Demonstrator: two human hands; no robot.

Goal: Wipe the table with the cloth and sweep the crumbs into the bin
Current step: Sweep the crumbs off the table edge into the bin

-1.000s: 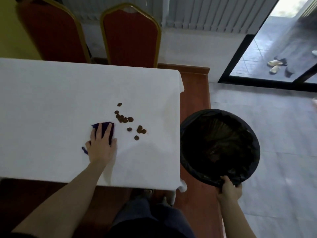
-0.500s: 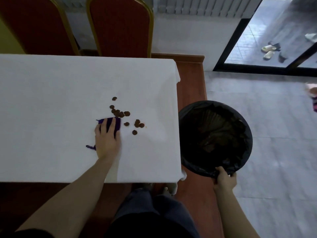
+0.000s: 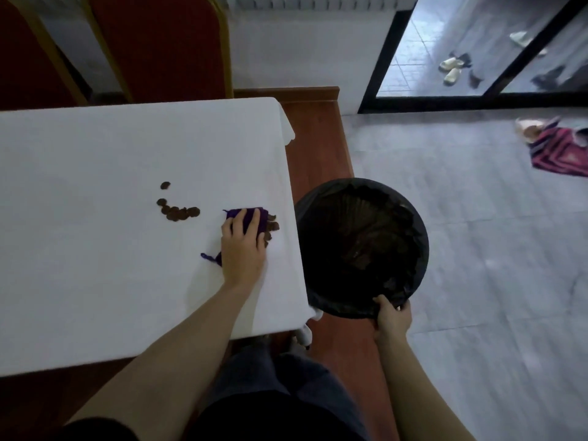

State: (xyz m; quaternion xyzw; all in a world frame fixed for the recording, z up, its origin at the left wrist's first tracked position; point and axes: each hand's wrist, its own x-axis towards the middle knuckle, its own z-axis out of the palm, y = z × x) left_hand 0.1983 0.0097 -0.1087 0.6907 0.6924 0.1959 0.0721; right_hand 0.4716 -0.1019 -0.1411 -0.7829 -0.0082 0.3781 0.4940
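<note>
Starting at the left of the counter [image 3: 95, 249], which has a white cover: a cluster of brown crumbs [image 3: 178, 212] sits mid-surface w/ one stray crumb [image 3: 164, 185] just beyond it, all well apart from the working hand and on the side away from the bin. Next over, the left hand [image 3: 243, 249] is pressed flat, palm down w/ digits spread, on the purple cloth [image 3: 254, 218]; a tail of cloth pokes out by the wrist side. Just right of the cloth's leading edge, touching it, is a small pushed batch of crumbs [image 3: 273, 226], near the counter's right edge. Then the edge itself, and right beside it, lower than the top, the black-lined bin [image 3: 361, 248], mouth open upward. The right hand [image 3: 392, 318] is wrapped on the bin's near rim, fingers curled over the liner. Key relation: bin lies directly right of the cloth hand, so the push line runs left-to-right across the counter, approx perpendicular to the edge. Likely next, imo: short shove to drop the small batch over the edge, then reach back left for the bigger cluster. Risk: crumbs falling in the gap btwn counter edge and bin rim if the bin isn't tucked close.
</note>
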